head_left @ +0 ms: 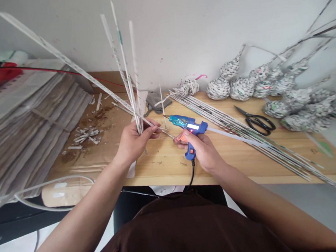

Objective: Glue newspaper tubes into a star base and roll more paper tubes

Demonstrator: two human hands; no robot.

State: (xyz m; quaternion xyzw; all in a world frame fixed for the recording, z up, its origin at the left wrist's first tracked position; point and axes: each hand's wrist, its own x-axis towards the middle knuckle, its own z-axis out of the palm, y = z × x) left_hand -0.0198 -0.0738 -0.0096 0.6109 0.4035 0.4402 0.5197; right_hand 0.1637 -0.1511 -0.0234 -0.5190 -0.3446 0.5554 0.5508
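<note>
My left hand [136, 139] is closed around the lower ends of several thin rolled-paper sticks [127, 75]. Most of these rise upright from the fist, while one long stick slants up to the left. In my right hand [201, 148] is a blue glue gun [187, 125], its nozzle pointing left and a long white glue stick [228, 134] trailing from its back. Between the two hands runs a thin paper end [167, 133], which the right fingertips touch or pinch. How the sticks meet inside the left fist is hidden.
Tied newspaper sheets [38, 123] are stacked at the left. Paper scraps [87, 135] lie on cardboard. At the right are a bundle of paper sticks [231, 131], black scissors [256, 123] and several woven gourd shapes [241, 88]. The gun's black cord [192, 174] hangs over the table edge.
</note>
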